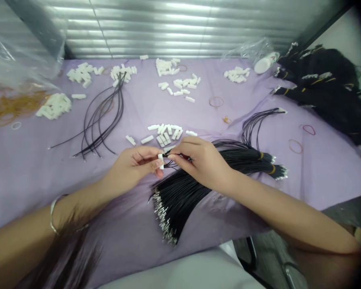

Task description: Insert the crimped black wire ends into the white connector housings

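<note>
Between the thumb and fingers of my left hand (pixel 141 162) is a small white plastic connector housing (pixel 161 161), held upright. My right hand (pixel 200 158) pinches a thin black wire (pixel 167 153) at the side of that housing; whether the wire's tip sits inside is too small to tell. A few black wires run from the housing under my right hand. Below lies a thick bundle of black wires (pixel 183 196) with silvery crimped ends fanned toward me. Loose white housings (pixel 165 138) lie just beyond my fingers.
Several piles of white housings (pixel 80 74) lie along the back of the purple cloth (pixel 138 108). Loose black wires (pixel 99 120) lie at left, near orange rubber bands (pixel 15 106) and a clear plastic bag (pixel 24 56). Large black wire bundles (pixel 327 88) fill the right side.
</note>
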`<state>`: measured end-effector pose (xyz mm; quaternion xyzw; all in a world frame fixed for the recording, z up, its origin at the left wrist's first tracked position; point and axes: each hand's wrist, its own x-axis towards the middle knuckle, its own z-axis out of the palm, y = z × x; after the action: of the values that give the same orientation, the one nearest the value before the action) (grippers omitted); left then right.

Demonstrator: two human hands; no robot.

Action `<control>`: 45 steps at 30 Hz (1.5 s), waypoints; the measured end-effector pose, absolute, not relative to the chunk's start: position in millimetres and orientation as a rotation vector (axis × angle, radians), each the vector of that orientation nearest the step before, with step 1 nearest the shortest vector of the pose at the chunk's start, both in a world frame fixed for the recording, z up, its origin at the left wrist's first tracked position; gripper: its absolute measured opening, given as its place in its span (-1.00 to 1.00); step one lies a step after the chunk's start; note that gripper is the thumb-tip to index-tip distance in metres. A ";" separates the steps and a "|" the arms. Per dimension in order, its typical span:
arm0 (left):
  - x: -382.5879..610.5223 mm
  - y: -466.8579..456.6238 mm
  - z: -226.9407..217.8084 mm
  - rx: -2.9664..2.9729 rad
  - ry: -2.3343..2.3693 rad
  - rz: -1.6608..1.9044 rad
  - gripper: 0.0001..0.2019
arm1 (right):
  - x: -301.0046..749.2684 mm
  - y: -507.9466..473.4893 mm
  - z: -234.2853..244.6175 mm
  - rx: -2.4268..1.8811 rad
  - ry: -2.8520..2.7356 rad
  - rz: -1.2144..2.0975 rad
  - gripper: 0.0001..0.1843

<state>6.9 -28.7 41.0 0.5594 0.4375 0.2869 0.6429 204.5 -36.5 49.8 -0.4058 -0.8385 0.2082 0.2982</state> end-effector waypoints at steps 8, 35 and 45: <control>8.6 -31.8 42.8 1.245 1.048 0.661 -0.87 | 204.1 -31.0 49.0 -1.226 -1.961 1.073 -0.93; 3.0 -34.2 41.9 1.283 1.016 0.978 -0.82 | 236.2 -8.8 67.0 -1.113 -2.120 1.239 -0.68; 12.8 -44.0 54.4 1.177 1.014 1.120 -0.71 | 225.0 7.1 66.2 -1.091 -2.219 1.354 -0.71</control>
<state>12.8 -44.0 54.4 0.5025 0.4331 0.4783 0.5754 225.0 7.1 66.2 -0.3820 -0.7768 0.4742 0.1606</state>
